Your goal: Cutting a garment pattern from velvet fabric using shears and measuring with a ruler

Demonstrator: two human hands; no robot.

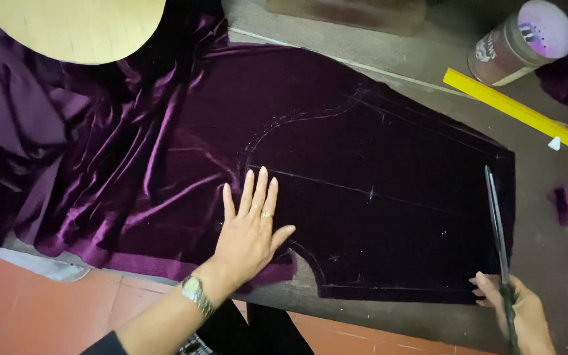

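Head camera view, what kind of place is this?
Probably a tailoring workshop: purple velvet with chalked pattern lines lies on a worktable, the right hand holds scissors, and a yellow ruler lies nearby.

The left hand [250, 230] is lying flat on purple velvet fabric [336, 190], its fingers [261, 187] spreading just below a chalk line [363, 190]. The right hand [524, 315] is gripping long scissors [496, 223], whose blades are running beyond its fingertips [480, 281] along the fabric's right edge. A yellow ruler [520, 113] is lying farther off.
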